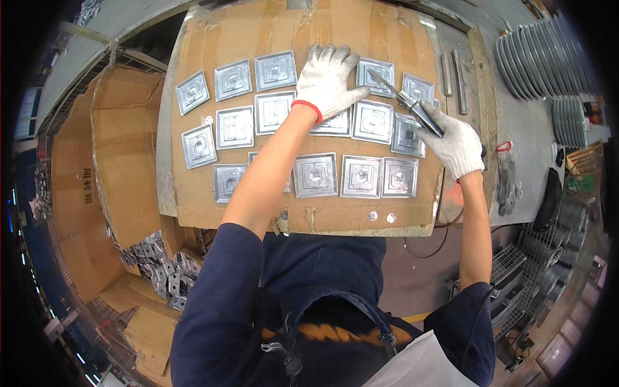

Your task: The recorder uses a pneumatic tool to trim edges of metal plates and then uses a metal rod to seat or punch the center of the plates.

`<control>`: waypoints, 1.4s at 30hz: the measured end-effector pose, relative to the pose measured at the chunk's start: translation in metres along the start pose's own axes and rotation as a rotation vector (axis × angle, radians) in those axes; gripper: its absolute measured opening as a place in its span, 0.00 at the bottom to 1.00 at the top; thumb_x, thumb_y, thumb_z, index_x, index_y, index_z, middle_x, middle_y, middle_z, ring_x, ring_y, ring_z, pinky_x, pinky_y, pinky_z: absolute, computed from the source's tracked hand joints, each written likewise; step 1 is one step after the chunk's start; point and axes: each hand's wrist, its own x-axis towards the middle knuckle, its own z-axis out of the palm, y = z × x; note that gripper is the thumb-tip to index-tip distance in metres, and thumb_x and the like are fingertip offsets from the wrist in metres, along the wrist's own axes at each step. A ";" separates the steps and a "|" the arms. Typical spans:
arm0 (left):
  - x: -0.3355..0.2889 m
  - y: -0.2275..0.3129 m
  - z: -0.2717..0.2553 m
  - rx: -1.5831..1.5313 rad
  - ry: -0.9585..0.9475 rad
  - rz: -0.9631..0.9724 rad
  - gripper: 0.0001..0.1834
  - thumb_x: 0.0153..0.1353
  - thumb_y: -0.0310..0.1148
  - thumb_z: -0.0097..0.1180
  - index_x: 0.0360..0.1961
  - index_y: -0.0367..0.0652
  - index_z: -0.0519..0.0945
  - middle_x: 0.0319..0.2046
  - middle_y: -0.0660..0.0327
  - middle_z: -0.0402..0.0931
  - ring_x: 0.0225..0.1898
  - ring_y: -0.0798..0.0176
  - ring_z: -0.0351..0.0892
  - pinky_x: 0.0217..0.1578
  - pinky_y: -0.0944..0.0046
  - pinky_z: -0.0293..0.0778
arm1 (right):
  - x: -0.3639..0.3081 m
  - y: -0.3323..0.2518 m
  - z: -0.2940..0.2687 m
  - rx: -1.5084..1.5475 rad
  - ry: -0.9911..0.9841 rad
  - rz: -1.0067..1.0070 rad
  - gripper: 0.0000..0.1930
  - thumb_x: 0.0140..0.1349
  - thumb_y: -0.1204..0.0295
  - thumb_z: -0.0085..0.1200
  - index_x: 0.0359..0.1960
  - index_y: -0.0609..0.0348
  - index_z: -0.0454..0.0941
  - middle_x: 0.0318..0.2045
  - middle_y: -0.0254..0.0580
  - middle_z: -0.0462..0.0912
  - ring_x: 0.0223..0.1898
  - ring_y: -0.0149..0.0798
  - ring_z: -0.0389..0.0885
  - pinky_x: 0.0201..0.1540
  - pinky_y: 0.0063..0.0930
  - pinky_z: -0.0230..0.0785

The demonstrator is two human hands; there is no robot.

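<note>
Rows of square grey metal plates (pixel 316 175) with raised rims lie on a cardboard-covered worktable (pixel 348 26). My left hand (pixel 327 80), in a white knit glove with a red cuff, rests flat over the middle of the far rows. Its fingers point away and the thumb reaches right; it partly hides plates beneath. My right hand (pixel 454 143), gloved too, is closed round a slim hand tool (pixel 422 116) with a black body and a narrow pointed metal tip. The tip is over a far-row plate (pixel 385 71); whether it touches I cannot tell.
Two metal rods (pixel 459 80) lie right of the cardboard. Stacked round metal rings (pixel 541 58) and a grey glove (pixel 509 190) are farther right. A dark cord (pixel 425 255) loops below the table edge. At left, a cardboard box (pixel 129 148) stands near a heap of metal parts (pixel 171 274).
</note>
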 end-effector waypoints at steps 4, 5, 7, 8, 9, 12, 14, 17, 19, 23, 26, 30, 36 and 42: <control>0.001 0.001 0.000 0.002 -0.004 0.007 0.42 0.66 0.64 0.60 0.71 0.44 0.77 0.72 0.51 0.73 0.76 0.44 0.66 0.80 0.40 0.52 | 0.003 -0.005 -0.005 -0.060 -0.028 0.030 0.33 0.63 0.48 0.68 0.71 0.33 0.82 0.44 0.48 0.92 0.47 0.54 0.91 0.50 0.44 0.81; 0.001 0.001 0.001 0.011 0.007 0.008 0.42 0.66 0.64 0.60 0.71 0.44 0.77 0.72 0.52 0.73 0.76 0.44 0.66 0.80 0.40 0.52 | 0.002 -0.005 -0.005 -0.059 -0.028 0.029 0.33 0.63 0.48 0.68 0.71 0.33 0.82 0.44 0.48 0.92 0.47 0.54 0.91 0.50 0.44 0.81; 0.001 0.000 0.001 0.006 0.009 0.009 0.42 0.66 0.64 0.60 0.70 0.44 0.77 0.72 0.52 0.73 0.76 0.45 0.66 0.80 0.40 0.53 | -0.001 -0.002 -0.006 -0.018 -0.004 0.019 0.33 0.62 0.48 0.68 0.70 0.34 0.82 0.44 0.48 0.92 0.47 0.54 0.91 0.50 0.44 0.81; 0.001 0.001 0.001 -0.001 0.012 0.009 0.42 0.66 0.64 0.60 0.70 0.44 0.77 0.72 0.52 0.73 0.76 0.45 0.66 0.80 0.40 0.53 | -0.003 -0.001 -0.007 -0.019 -0.004 0.019 0.33 0.62 0.48 0.68 0.70 0.34 0.82 0.44 0.48 0.92 0.47 0.54 0.91 0.50 0.44 0.81; 0.001 0.001 0.002 -0.003 0.011 0.009 0.42 0.66 0.64 0.60 0.70 0.44 0.77 0.72 0.52 0.73 0.76 0.45 0.66 0.80 0.40 0.53 | -0.006 -0.001 -0.010 -0.030 0.001 0.033 0.33 0.62 0.48 0.69 0.70 0.35 0.82 0.44 0.48 0.92 0.47 0.54 0.91 0.50 0.44 0.81; 0.000 0.000 -0.001 0.010 0.008 -0.007 0.42 0.66 0.64 0.60 0.70 0.45 0.77 0.72 0.53 0.73 0.75 0.45 0.66 0.80 0.40 0.54 | -0.017 0.005 -0.010 -0.037 0.008 0.032 0.33 0.62 0.48 0.69 0.69 0.37 0.83 0.44 0.48 0.92 0.47 0.54 0.91 0.50 0.44 0.81; 0.001 0.002 -0.002 -0.009 -0.016 -0.005 0.41 0.66 0.64 0.60 0.70 0.45 0.77 0.73 0.53 0.73 0.76 0.45 0.66 0.80 0.41 0.54 | -0.028 0.016 -0.007 -0.055 0.022 0.031 0.32 0.63 0.48 0.69 0.69 0.37 0.83 0.44 0.47 0.92 0.46 0.54 0.91 0.49 0.44 0.82; 0.001 0.000 -0.001 -0.011 0.006 0.003 0.41 0.66 0.64 0.60 0.70 0.45 0.77 0.72 0.53 0.73 0.75 0.45 0.66 0.80 0.41 0.54 | -0.036 0.015 -0.009 -0.047 0.010 0.042 0.31 0.63 0.48 0.68 0.68 0.37 0.84 0.43 0.47 0.92 0.45 0.54 0.91 0.49 0.44 0.82; -0.001 0.000 0.003 0.001 0.029 0.004 0.41 0.66 0.64 0.61 0.70 0.45 0.77 0.72 0.53 0.73 0.75 0.46 0.67 0.80 0.42 0.54 | -0.038 0.015 -0.009 -0.054 0.006 0.045 0.31 0.63 0.48 0.68 0.68 0.37 0.84 0.43 0.47 0.92 0.45 0.54 0.91 0.49 0.44 0.82; 0.000 0.001 -0.001 -0.006 0.001 -0.004 0.41 0.66 0.64 0.61 0.69 0.45 0.78 0.71 0.53 0.74 0.74 0.47 0.67 0.80 0.42 0.54 | -0.041 0.015 -0.010 -0.056 0.025 0.036 0.30 0.64 0.48 0.68 0.67 0.37 0.84 0.42 0.47 0.92 0.45 0.55 0.91 0.49 0.44 0.82; 0.002 0.001 0.001 -0.008 0.013 -0.003 0.42 0.65 0.64 0.61 0.70 0.45 0.78 0.71 0.53 0.73 0.74 0.47 0.67 0.80 0.42 0.54 | -0.042 0.014 -0.009 -0.048 0.025 0.044 0.30 0.64 0.48 0.68 0.67 0.39 0.84 0.44 0.48 0.92 0.46 0.54 0.91 0.49 0.43 0.82; 0.001 -0.002 0.006 0.017 0.148 0.046 0.35 0.68 0.59 0.60 0.66 0.45 0.79 0.66 0.54 0.76 0.70 0.48 0.71 0.77 0.44 0.59 | -0.036 0.011 -0.007 -0.056 0.019 0.032 0.30 0.64 0.49 0.68 0.68 0.39 0.84 0.45 0.48 0.92 0.47 0.53 0.91 0.50 0.42 0.82; 0.001 -0.002 0.006 -0.031 0.164 0.064 0.23 0.69 0.46 0.57 0.59 0.45 0.81 0.55 0.56 0.79 0.60 0.49 0.75 0.68 0.46 0.66 | -0.035 0.003 0.002 0.043 0.006 -0.029 0.32 0.65 0.50 0.68 0.70 0.38 0.82 0.45 0.48 0.92 0.47 0.52 0.92 0.50 0.42 0.82; -0.001 -0.001 0.003 -0.031 0.144 0.044 0.24 0.69 0.46 0.58 0.61 0.45 0.81 0.59 0.56 0.79 0.62 0.49 0.75 0.70 0.46 0.65 | -0.030 -0.007 -0.001 -0.016 -0.038 -0.007 0.32 0.64 0.50 0.68 0.70 0.37 0.82 0.46 0.48 0.92 0.47 0.52 0.92 0.50 0.43 0.83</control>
